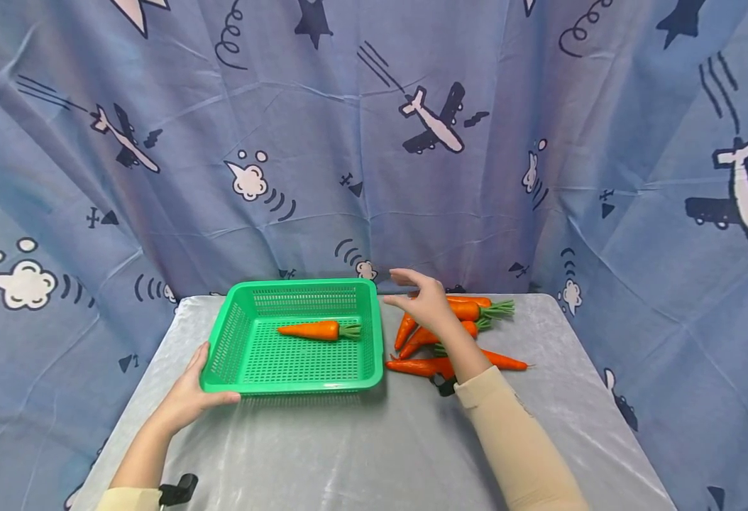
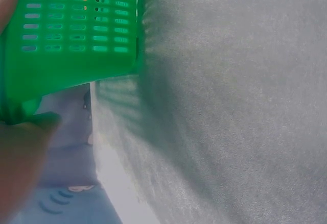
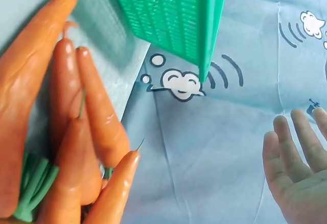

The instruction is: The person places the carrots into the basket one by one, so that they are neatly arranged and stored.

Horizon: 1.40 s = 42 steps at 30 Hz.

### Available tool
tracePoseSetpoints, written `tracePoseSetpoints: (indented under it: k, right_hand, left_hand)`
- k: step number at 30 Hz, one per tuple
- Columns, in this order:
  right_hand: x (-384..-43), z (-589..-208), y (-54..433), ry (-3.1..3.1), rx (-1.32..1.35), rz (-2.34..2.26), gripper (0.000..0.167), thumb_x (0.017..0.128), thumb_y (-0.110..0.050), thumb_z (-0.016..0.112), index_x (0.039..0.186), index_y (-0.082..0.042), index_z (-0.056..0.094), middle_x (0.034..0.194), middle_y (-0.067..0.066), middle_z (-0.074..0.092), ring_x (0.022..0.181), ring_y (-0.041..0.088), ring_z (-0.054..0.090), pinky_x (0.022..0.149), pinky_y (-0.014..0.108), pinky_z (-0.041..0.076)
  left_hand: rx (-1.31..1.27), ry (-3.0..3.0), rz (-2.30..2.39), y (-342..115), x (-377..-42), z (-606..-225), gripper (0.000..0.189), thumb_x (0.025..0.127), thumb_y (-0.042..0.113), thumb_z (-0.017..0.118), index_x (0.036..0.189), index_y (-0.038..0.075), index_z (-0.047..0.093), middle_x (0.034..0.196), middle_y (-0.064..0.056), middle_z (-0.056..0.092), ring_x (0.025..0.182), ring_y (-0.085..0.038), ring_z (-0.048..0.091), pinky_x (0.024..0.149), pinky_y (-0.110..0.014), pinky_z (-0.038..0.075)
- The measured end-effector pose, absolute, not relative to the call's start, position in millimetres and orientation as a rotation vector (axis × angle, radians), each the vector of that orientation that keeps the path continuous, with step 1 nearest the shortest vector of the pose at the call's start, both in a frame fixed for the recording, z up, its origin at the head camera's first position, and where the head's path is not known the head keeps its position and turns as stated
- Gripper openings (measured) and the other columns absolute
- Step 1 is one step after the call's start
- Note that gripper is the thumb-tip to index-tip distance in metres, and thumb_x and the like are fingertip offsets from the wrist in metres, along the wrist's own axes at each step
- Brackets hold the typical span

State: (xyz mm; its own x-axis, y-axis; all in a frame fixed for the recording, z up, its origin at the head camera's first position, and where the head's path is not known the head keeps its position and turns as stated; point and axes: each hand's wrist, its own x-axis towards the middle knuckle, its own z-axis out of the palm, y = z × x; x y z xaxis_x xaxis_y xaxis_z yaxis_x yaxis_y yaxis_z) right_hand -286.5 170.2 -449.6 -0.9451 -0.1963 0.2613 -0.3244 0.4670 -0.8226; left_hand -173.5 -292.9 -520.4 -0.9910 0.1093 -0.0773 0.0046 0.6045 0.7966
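My left hand [image 1: 187,392] holds the front left corner of a green plastic basket [image 1: 304,387], its thumb along the front rim and its fingers at the left side. Inside the basket lies one orange carrot [image 1: 313,330] with a short green top, pointing left. Just right of the basket, my right hand [image 1: 426,304] is raised with nothing in it, its fingers spread apart in the right wrist view. Several carrots [image 3: 64,157] lie in a loose pile below and beside that hand; the right forearm covers part of them in the head view.
A grey cloth-covered table [image 1: 323,454] carries the basket and the carrots. Behind and around it hangs a blue curtain [image 1: 323,142] printed with planes and clouds, close to the table's back edge. A black wrist mount [image 1: 179,490] sits on the left wrist.
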Motion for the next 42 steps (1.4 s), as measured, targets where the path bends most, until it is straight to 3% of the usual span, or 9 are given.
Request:
tracePoseSetpoints:
  k: [5, 11, 17, 21, 26, 31, 38, 42]
  right_hand:
    - [-280.7, -453.7, 179.9, -2.615, 0.449, 1.481, 0.055, 0.087, -0.034, 0.081, 0.138, -0.022, 0.062, 0.136, 0.008, 0.065, 0.126, 0.028, 0.059, 0.100, 0.052, 0.052]
    - [-273.1, -460.8, 191.6, -2.658, 0.411, 1.464, 0.060, 0.086, -0.041, 0.080, 0.140, -0.023, 0.060, 0.139, 0.007, 0.063, 0.128, 0.028, 0.058, 0.102, 0.049, 0.050]
    - [-265.9, -470.3, 200.7, -2.685, 0.384, 1.456, 0.057, 0.086, -0.032, 0.082, 0.139, -0.024, 0.061, 0.139, 0.005, 0.063, 0.126, 0.028, 0.059, 0.102, 0.051, 0.051]
    - [-260.2, -476.3, 206.8, -2.713, 0.353, 1.446, 0.057, 0.087, -0.032, 0.081, 0.140, -0.025, 0.060, 0.148, 0.007, 0.055, 0.128, 0.031, 0.058, 0.104, 0.053, 0.050]
    - [-254.9, -484.9, 213.8, -2.717, 0.333, 1.440, 0.060, 0.085, -0.038, 0.082, 0.139, -0.023, 0.061, 0.141, 0.006, 0.061, 0.122, 0.028, 0.060, 0.103, 0.053, 0.050]
    - [-250.6, -494.5, 219.9, -2.702, 0.341, 1.423, 0.058, 0.084, -0.031, 0.084, 0.137, -0.018, 0.063, 0.134, 0.008, 0.066, 0.120, 0.032, 0.062, 0.099, 0.053, 0.052]
    - [-241.3, -509.4, 230.3, -2.757, 0.296, 1.407, 0.063, 0.082, -0.040, 0.083, 0.138, -0.020, 0.063, 0.135, 0.006, 0.064, 0.119, 0.033, 0.062, 0.096, 0.051, 0.054]
    - [-235.2, -518.0, 236.4, -2.762, 0.275, 1.433, 0.060, 0.083, -0.028, 0.085, 0.137, -0.018, 0.063, 0.137, 0.007, 0.064, 0.118, 0.034, 0.064, 0.094, 0.052, 0.055]
  left_hand:
    - [0.091, 2.708, 1.330, -293.8, -173.3, -519.5, 0.133, 0.074, 0.025, 0.091, 0.161, 0.003, -0.008, 0.167, -0.027, -0.002, 0.151, -0.052, 0.004, 0.116, -0.071, 0.015]
    - [0.091, 2.711, 1.328, -295.7, -174.2, -520.9, 0.135, 0.074, 0.030, 0.091, 0.161, 0.003, -0.008, 0.167, -0.027, -0.002, 0.151, -0.052, 0.003, 0.116, -0.071, 0.014]
    - [0.088, 2.714, 1.336, -297.6, -175.0, -522.2, 0.136, 0.073, 0.032, 0.091, 0.161, 0.002, -0.008, 0.167, -0.026, -0.003, 0.151, -0.052, 0.003, 0.116, -0.071, 0.013]
    - [0.081, 2.710, 1.334, -298.0, -174.7, -522.3, 0.135, 0.073, 0.031, 0.091, 0.161, 0.003, -0.009, 0.167, -0.026, -0.003, 0.152, -0.052, 0.002, 0.116, -0.072, 0.013]
    - [0.079, 2.706, 1.334, -297.3, -173.7, -521.3, 0.135, 0.074, 0.029, 0.091, 0.161, 0.003, -0.008, 0.167, -0.026, -0.003, 0.151, -0.052, 0.003, 0.116, -0.072, 0.014]
    - [0.075, 2.705, 1.334, -296.5, -172.8, -519.7, 0.134, 0.074, 0.027, 0.091, 0.161, 0.003, -0.008, 0.167, -0.026, -0.002, 0.151, -0.052, 0.003, 0.116, -0.071, 0.014]
    - [0.086, 2.708, 1.345, -295.9, -174.1, -521.7, 0.133, 0.074, 0.025, 0.091, 0.161, 0.003, -0.008, 0.167, -0.027, -0.002, 0.151, -0.052, 0.003, 0.117, -0.071, 0.014]
    - [0.102, 2.708, 1.367, -295.1, -174.6, -522.9, 0.132, 0.074, 0.023, 0.090, 0.161, 0.003, -0.008, 0.167, -0.026, -0.002, 0.152, -0.050, 0.003, 0.118, -0.070, 0.013]
